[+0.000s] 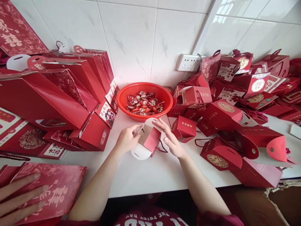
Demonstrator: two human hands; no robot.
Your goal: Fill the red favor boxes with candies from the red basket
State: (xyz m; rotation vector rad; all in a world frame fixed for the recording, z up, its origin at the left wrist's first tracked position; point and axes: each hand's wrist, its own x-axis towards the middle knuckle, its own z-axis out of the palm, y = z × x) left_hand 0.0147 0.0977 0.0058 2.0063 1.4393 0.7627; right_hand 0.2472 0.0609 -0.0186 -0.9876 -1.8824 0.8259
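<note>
A small open gift box point(152, 138), red outside and white inside with a dark red cord at its right, stands on the white table in front of me. Its rounded white flaps are folded outward, toward and away from me. My left hand point(127, 138) grips the left wall of the box, thumb near the rim. My right hand point(172, 140) is open at the box's right side, fingers stretched along its edge. Just behind the box sits a red plastic basket point(121, 102) holding many wrapped candies point(144, 103).
Red gift bags point(58, 100) stand in a row at left. Many red gift boxes point(218, 114) are piled at right. Another person's hand point(20, 196) rests on a red bag point(61, 185) at lower left. A power socket point(190, 62) is on the tiled wall; a torn carton point(249, 204) lies lower right.
</note>
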